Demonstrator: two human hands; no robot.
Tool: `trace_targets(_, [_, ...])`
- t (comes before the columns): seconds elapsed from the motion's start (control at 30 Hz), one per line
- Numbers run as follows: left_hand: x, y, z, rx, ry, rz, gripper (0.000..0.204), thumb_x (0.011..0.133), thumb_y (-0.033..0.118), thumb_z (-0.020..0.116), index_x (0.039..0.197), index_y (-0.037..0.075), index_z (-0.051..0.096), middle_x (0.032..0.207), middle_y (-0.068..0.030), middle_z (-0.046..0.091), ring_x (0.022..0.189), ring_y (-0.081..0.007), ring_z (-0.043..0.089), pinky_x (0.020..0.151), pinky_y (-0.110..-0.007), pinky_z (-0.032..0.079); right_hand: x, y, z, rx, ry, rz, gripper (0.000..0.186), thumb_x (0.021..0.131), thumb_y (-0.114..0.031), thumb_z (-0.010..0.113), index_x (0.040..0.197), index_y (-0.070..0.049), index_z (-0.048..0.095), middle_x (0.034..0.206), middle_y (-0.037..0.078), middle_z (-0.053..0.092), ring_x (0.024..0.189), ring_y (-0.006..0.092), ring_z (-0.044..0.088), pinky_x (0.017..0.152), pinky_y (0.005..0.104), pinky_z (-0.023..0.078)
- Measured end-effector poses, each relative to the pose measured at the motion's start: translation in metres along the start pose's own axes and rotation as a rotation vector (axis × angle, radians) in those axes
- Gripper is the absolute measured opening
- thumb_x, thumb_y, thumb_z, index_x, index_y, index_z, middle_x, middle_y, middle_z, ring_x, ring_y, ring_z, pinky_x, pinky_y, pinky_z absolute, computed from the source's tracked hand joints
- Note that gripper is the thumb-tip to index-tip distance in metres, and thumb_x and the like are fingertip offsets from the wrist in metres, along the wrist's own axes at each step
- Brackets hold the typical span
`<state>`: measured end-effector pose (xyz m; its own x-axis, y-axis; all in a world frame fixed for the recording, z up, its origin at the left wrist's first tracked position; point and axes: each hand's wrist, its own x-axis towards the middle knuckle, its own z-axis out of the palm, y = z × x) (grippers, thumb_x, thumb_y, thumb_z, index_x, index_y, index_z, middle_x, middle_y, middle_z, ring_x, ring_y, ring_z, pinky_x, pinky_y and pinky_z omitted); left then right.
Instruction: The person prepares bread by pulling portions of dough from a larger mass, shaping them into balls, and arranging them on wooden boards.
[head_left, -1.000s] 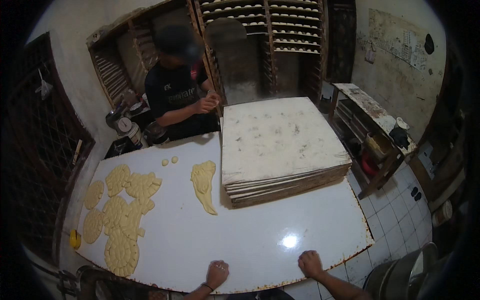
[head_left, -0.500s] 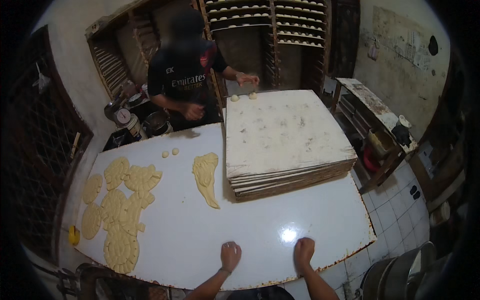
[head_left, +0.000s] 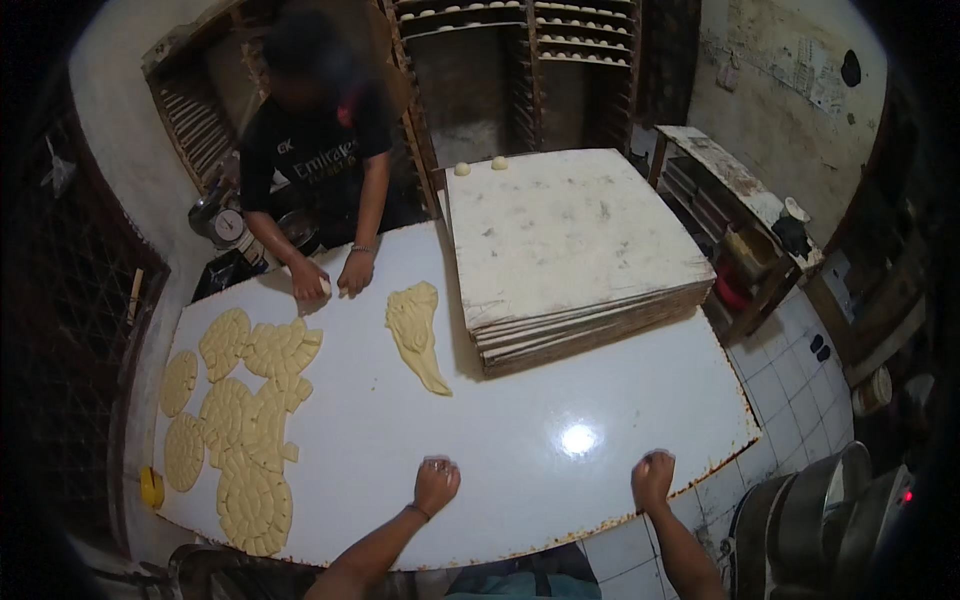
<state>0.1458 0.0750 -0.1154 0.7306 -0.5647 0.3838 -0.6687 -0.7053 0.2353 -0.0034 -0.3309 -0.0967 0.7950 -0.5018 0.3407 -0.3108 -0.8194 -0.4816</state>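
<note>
Flanking open tabletop (head_left: pixel 545 495): curled hands (head_left: pixel 437 485), right hand (head_left: pixel 652 481) nearer rusty edge (head_left: pixel 720 461).

You're viewing a dim room whose white worktable (head_left: pixel 520 490) is brightest, with one glare spot (head_left: pixel 579 439) washing out its surface. On the table, the board stack (head_left: pixel 575 235) drops a soft shadow. Left of the table, the lattice (head_left: pixel 50 330) sinks near black; your fisheye bows the table's edges.
</note>
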Motion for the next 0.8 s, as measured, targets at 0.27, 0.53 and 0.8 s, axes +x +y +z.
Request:
trace_targets(0.27, [-0.025, 0.003, -0.003, 0.008, -0.213, 0.13, 0.007, 0.075, 0.005, 0.062, 0.07, 0.001, 0.059, 0.078, -0.0127, 0.06, 0.083, -0.0271, 0.057, 0.074, -0.039, 0.045, -0.032, -0.048, 0.005, 0.579, 0.224, 0.49, 0.006, 0.082, 0.0, 0.054, 0.088, 0.001, 0.054, 0.084, 0.012, 0.057, 0.081, 0.0261, 0.057, 0.074, 0.0359, 0.048])
trace_targets(0.53, [-0.005, 0.082, 0.016, -0.318, 0.188, -0.461, 0.021, 0.076, 0.007, 0.068, 0.096, 0.002, 0.061, 0.101, -0.0128, 0.06, 0.1, -0.0302, 0.055, 0.087, -0.04, 0.045, 0.173, -0.121, 0.015, 1.628, -0.397, 0.681, 0.034, 0.092, -0.017, 0.046, 0.121, 0.001, 0.05, 0.11, 0.014, 0.057, 0.099, 0.0253, 0.057, 0.087, 0.0368, 0.05])
trace_targets(0.8, [0.144, 0.052, -0.071, -1.216, 0.49, -0.956, 0.029, 0.092, 0.008, 0.05, 0.117, -0.006, 0.05, 0.117, -0.0121, 0.053, 0.106, -0.0181, 0.053, 0.095, -0.03, 0.042, 0.325, -0.195, 0.048, 0.427, -0.302, -0.658, 0.046, 0.076, -0.014, 0.07, 0.117, 0.0, 0.054, 0.115, 0.019, 0.057, 0.107, 0.0333, 0.055, 0.088, 0.0385, 0.047])
